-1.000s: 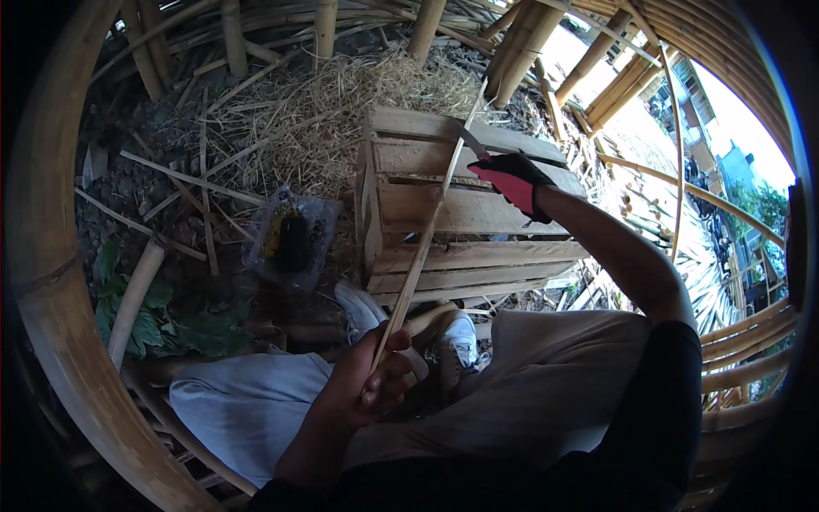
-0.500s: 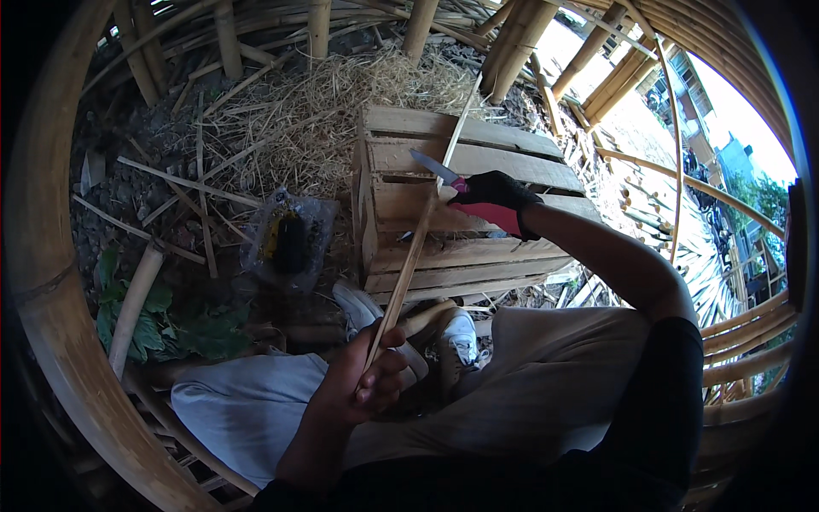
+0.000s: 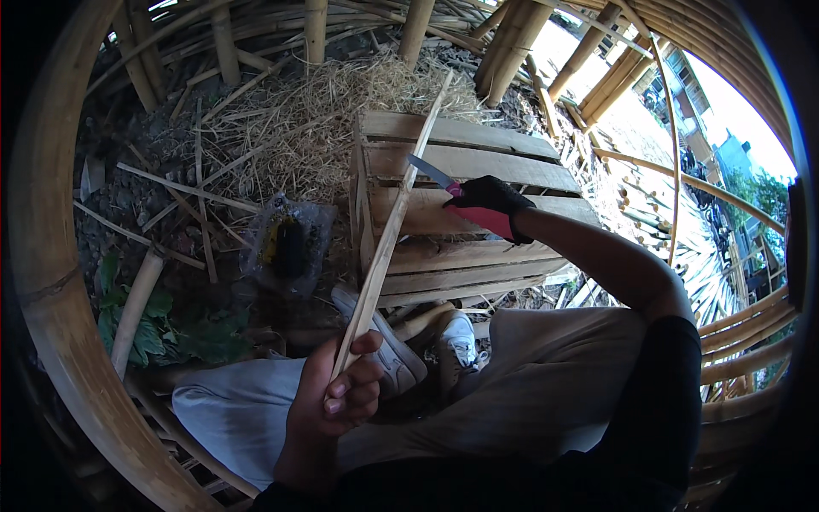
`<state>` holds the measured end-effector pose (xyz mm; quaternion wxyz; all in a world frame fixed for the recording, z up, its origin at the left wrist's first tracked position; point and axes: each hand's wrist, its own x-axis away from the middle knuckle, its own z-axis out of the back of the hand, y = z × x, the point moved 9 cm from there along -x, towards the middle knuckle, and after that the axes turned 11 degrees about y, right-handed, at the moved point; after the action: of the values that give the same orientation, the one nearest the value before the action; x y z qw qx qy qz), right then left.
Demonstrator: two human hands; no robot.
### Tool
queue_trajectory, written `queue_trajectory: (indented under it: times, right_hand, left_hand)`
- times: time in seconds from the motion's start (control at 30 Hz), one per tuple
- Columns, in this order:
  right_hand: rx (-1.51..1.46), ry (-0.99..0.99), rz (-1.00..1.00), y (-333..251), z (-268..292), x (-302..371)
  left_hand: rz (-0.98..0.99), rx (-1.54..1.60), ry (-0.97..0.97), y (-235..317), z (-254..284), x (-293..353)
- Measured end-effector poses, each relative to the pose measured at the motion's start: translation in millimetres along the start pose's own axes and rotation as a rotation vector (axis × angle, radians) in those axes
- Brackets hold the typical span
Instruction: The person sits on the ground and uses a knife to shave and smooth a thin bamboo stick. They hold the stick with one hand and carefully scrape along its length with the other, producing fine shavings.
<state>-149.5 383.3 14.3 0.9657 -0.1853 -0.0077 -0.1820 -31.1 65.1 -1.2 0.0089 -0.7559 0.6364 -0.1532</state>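
Note:
A long, thin bamboo strip slants up and away across the left side of a slatted wooden crate. Its near end is in my bare left hand, whose fingers are closed round it above my lap. My right hand, in a black and pink glove, grips a knife over the crate's top. The knife's handle is pinkish and mostly hidden in the glove. Its blade points up and left, the tip meeting or just overlapping the strip; I cannot tell whether it touches.
Left of the crate lies a clear plastic bag with dark and yellow things inside. Dry shavings heap behind it. A thick curved bamboo pole rises at the left, and my white shoe stands before the crate.
My left hand has drawn the strip down and left toward me, so its far end sits nearer. The knife hand has shifted slightly left, and the strip no longer passes under the gloved fingers.

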Motion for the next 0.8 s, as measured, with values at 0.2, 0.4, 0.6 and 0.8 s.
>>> queue_trajectory:
  times: [0.2,0.4,0.6,0.8]
  right_hand:
    - [-0.029,-0.038,-0.019,0.4,-2.6,-0.4]
    - [-0.065,-0.001,0.047,-6.7,1.0,2.9]
    - [-0.437,0.001,-0.204,7.1,-3.7,7.7]
    - [-0.498,0.118,-0.347,-9.2,18.8,20.5]
  left_hand:
    - [-0.067,-0.100,0.056,13.0,7.4,-7.6]
    - [-0.198,-0.364,0.160,21.0,13.0,-9.2]
    - [-0.315,-0.607,0.358,27.7,9.1,-15.9]
    - [-0.259,-0.388,0.194,31.8,20.8,-16.0]
